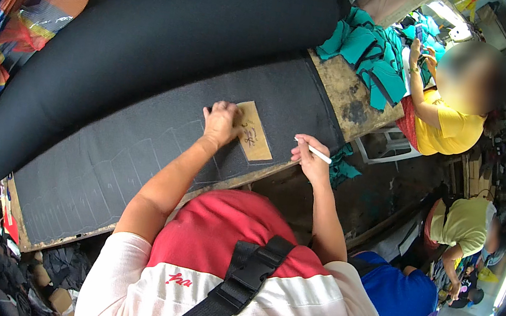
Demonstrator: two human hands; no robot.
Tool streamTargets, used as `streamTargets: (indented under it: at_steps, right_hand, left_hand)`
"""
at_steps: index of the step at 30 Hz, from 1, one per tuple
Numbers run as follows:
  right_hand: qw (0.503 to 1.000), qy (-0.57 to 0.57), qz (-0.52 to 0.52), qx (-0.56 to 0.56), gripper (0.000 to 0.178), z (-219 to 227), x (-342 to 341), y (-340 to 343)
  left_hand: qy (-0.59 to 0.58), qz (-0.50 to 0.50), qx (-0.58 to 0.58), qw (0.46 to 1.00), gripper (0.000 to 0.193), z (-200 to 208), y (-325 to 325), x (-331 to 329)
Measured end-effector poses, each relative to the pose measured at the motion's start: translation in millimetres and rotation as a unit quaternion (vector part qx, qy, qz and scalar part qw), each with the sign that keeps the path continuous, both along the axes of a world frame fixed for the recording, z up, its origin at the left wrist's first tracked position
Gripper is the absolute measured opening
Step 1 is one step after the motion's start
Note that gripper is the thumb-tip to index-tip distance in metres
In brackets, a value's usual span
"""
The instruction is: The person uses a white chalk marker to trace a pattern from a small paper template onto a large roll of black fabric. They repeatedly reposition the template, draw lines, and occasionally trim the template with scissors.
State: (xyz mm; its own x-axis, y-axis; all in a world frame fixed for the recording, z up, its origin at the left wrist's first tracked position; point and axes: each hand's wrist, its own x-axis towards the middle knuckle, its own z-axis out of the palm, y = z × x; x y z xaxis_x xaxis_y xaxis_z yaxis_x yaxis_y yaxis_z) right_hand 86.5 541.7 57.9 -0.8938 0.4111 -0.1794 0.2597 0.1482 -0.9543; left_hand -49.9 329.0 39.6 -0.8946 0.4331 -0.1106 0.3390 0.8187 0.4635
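Observation:
Black fabric [160, 140] lies spread along the table, with rows of pale outlines drawn over its left and middle part. On it rests a tan cardboard template [254, 134] with dark handwriting. My left hand [222, 121] lies at the template's left edge, fingers spread and touching it. To the right of the template, my right hand [313, 160] grips a white marking pen [319, 154] between thumb and fingers. The pen is held above the table's near edge, its tip pointing left and apart from the fabric.
A thick roll of black fabric [165, 52] lies along the table's far side. Teal cut pieces [372, 59] are heaped on the bare wooden table end [351, 100]. A person in yellow [452, 129] sits beyond it, near a white plastic stool [387, 148]. Other people work at lower right.

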Motion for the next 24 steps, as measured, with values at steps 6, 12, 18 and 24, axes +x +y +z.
streamTargets:
  at_steps: [6, 12, 18, 24]
  right_hand:
    - [0.938, 0.050, 0.013, -0.343, 0.028, 24.4, -22.8, 14.2]
    - [0.978, 0.037, 0.060, -0.195, 0.035, -26.2, -35.2, 53.4]
    - [0.988, 0.043, 0.129, 0.077, 0.031, -71.0, -24.7, 55.3]
    - [0.969, 0.026, 0.174, 0.172, 0.027, -62.1, -32.0, 48.8]
  left_hand:
    - [0.211, -0.131, 0.373, 0.894, 0.020, 39.8, 27.7, 25.4]
    - [0.098, -0.255, 0.323, 0.906, 0.042, 0.9, 43.8, 40.5]
    - [0.100, -0.237, 0.077, 0.963, 0.073, -42.5, 39.6, 47.2]
    - [0.097, -0.185, 0.041, 0.977, 0.066, -53.3, 45.1, 49.2]
